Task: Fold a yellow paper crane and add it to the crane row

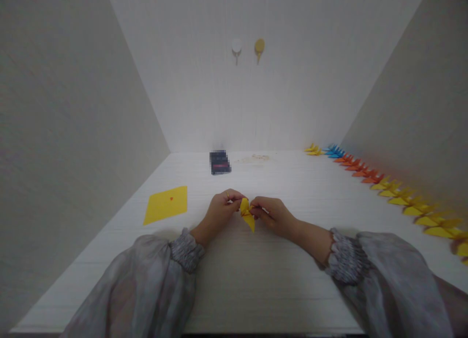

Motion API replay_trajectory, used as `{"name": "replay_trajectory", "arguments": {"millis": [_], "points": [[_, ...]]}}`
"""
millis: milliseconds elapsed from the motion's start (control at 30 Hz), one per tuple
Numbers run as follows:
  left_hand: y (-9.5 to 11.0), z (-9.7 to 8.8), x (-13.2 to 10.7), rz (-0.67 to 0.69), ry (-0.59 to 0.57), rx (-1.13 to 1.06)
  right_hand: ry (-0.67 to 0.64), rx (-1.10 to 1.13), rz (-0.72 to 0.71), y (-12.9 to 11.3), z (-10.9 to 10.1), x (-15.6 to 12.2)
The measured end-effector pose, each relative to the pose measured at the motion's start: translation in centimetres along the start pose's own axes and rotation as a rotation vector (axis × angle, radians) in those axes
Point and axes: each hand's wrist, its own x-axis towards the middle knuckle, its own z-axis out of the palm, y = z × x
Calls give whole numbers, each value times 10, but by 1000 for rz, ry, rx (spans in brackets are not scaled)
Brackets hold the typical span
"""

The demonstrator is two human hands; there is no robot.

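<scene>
We list one folded yellow paper figure [247, 216], held between the two hands, midway between the left and right edges of the worktop [263, 289]. Left hand [224, 205]: fingertips pinching its upper left side. Right hand [269, 214]: fingertips pinching its right side. Outward, we note a yellow sheet [166, 206] near the left edge; a blurred dark object [220, 163] near the back edge; folded paper birds [413, 210] lining the right edge.

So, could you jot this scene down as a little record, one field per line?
Left hand: pinching a folded yellow paper
Right hand: pinching the same paper from its other side
Left on table: yellow sheet with small red mark
Farther back: dark item, too pixelated to identify
Right on table: row of folded paper figures, yellow, blue, orange
Back wall: white hook, yellow hook
</scene>
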Motion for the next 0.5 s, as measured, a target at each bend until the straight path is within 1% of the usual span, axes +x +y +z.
{"name": "replay_trajectory", "arguments": {"millis": [100, 200, 367, 433, 500], "points": [[-4, 0, 1, -22, 25, 33, 35, -12, 8, 0, 0, 0], [-7, -1, 3, -45, 65, 32, 91, -33, 53, 1, 1, 1], [-4, 1, 4, -81, 92, -85, 181, -80, 96, 2, 2, 2], [0, 2, 3, -94, 96, -160, 246, -101, 101, 3, 2, 3], [4, 3, 1, -121, 42, -195, 297, -135, 118, 4, 2, 4]]}}
